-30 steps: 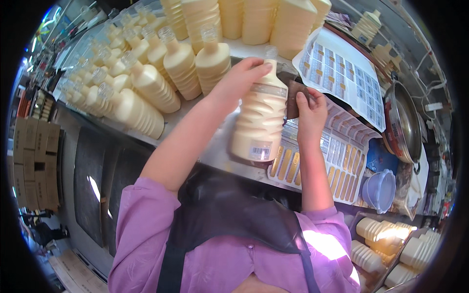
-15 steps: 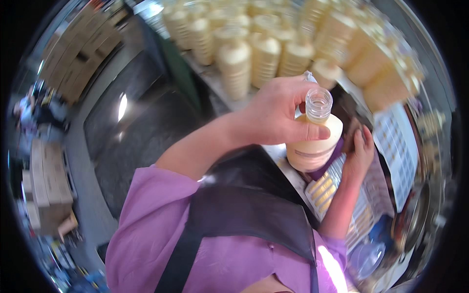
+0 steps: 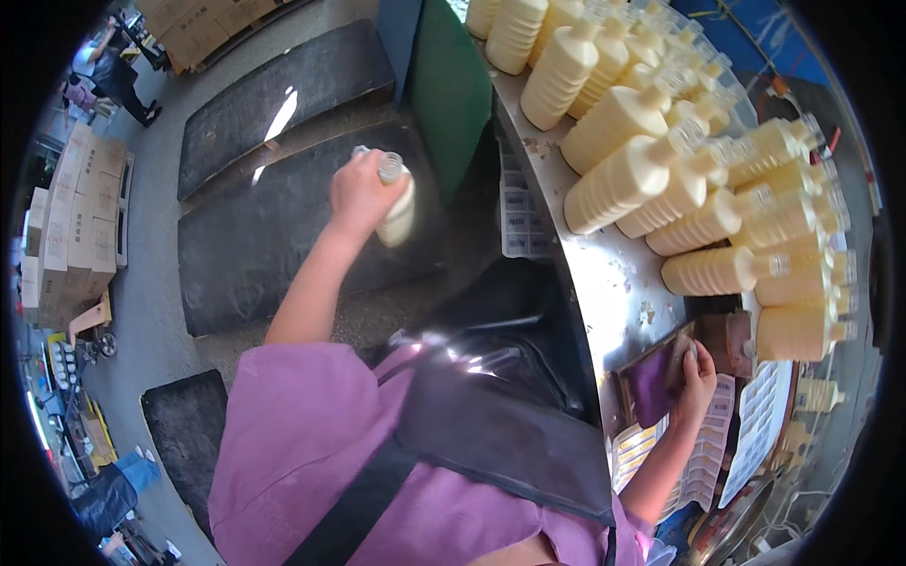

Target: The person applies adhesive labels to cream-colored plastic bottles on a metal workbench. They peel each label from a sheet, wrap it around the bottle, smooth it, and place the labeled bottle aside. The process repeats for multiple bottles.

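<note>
The cream bottle [image 3: 398, 223] is now left of the bench [image 3: 601, 283], over a dark mat [image 3: 269, 259], neck gripped by the left hand [image 3: 361, 195]; the right hand [image 3: 696, 385] pinches a brown pad [image 3: 679, 362].

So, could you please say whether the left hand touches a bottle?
Touching: the head view shows the left hand gripping the bottle near its neck.

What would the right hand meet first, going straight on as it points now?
The right hand would probably meet the nearest cream bottle, or brush the brown block first; depth is unclear.
</note>
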Demonstrator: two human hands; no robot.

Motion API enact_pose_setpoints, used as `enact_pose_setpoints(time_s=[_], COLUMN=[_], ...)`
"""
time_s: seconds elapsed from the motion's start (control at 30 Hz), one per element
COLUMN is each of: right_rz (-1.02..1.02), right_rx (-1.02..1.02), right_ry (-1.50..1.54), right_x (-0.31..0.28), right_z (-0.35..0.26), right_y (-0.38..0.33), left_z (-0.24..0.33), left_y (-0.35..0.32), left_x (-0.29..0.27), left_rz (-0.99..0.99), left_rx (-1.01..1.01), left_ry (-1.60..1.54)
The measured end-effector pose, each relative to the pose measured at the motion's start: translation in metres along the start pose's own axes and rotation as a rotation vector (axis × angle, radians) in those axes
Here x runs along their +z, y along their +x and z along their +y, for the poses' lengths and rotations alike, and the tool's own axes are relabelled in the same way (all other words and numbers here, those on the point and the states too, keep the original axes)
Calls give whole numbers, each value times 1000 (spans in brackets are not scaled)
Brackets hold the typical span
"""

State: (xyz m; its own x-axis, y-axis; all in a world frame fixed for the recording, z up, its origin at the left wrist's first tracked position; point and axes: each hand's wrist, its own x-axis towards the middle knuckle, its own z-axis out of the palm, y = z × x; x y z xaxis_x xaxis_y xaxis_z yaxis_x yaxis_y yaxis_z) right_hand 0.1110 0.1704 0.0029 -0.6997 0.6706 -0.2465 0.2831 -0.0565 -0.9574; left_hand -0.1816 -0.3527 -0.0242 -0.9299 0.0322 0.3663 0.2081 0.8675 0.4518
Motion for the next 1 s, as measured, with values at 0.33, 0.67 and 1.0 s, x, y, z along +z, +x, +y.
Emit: enact_pose_setpoints(time_s=[0.33,0.67,1.0], right_rz=[29,62,353], right_rx=[152,230,307], right_ry=[-4,52,-49], right_x=[-21,-23,-14], right_z=[-3,-12,-19], right_y=[6,2,-8], left_z=[-169,-236,-286], left_y=[103,193,243], left_x=[126,230,316], left_rz=[129,55,-16], left_rx=[-392,-703,-799], left_ry=[48,-60,-19])
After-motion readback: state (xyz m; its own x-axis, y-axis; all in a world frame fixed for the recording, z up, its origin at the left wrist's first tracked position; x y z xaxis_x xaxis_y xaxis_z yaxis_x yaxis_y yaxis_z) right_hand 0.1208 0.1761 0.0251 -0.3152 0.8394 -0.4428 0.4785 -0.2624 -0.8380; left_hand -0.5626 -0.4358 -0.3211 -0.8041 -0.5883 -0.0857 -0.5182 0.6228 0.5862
